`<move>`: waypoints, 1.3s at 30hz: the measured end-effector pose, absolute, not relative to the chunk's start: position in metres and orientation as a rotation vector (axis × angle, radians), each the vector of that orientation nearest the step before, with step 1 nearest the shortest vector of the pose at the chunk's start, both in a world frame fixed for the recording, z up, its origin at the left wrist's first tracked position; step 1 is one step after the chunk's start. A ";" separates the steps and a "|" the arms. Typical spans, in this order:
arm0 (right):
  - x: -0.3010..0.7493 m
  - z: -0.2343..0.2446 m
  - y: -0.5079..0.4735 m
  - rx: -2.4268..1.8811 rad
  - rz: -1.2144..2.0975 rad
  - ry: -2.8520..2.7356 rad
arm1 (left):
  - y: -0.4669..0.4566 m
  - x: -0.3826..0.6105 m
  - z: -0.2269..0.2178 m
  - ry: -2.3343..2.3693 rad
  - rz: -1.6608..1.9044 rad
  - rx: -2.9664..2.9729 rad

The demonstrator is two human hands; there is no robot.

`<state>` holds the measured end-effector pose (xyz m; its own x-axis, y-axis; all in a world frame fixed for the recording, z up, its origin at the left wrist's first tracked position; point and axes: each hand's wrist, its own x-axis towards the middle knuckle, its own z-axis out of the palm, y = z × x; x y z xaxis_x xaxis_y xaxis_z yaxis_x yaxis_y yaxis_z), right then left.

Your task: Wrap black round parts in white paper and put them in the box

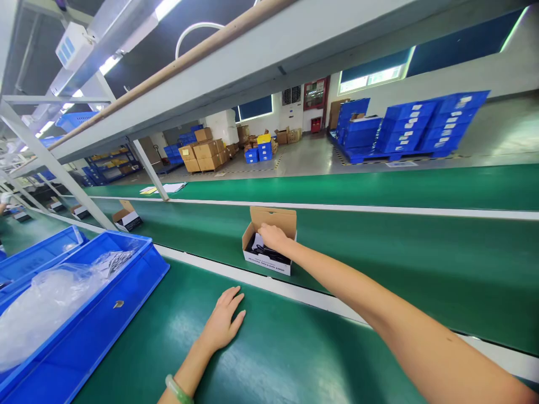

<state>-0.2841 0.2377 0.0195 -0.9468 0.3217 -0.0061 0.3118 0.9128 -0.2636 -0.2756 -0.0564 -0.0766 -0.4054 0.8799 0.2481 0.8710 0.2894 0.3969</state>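
My right hand reaches out over the green conveyor belt into a small open cardboard box with a white printed front. Its fingers are curled down onto dark items with a bit of white inside the box. My left hand lies flat, palm down with fingers together, on the green bench surface near the white belt edge. It holds nothing. A green bangle sits on that wrist.
A blue plastic bin with clear plastic bags stands at the left, a second bin behind it. Other open boxes ride the belt further left. A slanted metal frame post and an overhead shelf cross the view. Stacked blue crates stand far behind.
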 end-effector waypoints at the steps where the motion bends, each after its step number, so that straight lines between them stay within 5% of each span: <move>1: -0.277 0.020 0.239 -0.486 0.369 -3.044 | -0.056 -0.276 -0.077 2.511 0.754 1.707; 21: -0.189 0.061 0.253 -0.213 0.322 -3.133 | -0.054 -0.276 -0.072 2.621 0.710 1.741; 29: 0.045 0.051 0.260 0.087 0.558 -2.913 | -0.045 -0.253 -0.067 2.591 0.925 1.710; 35: 0.220 -0.007 0.234 -0.424 0.843 -2.882 | -0.006 -0.107 -0.046 1.925 0.711 1.905; 39: 0.274 -0.027 0.207 -0.657 0.872 -2.724 | 0.010 -0.048 -0.034 1.929 0.606 1.882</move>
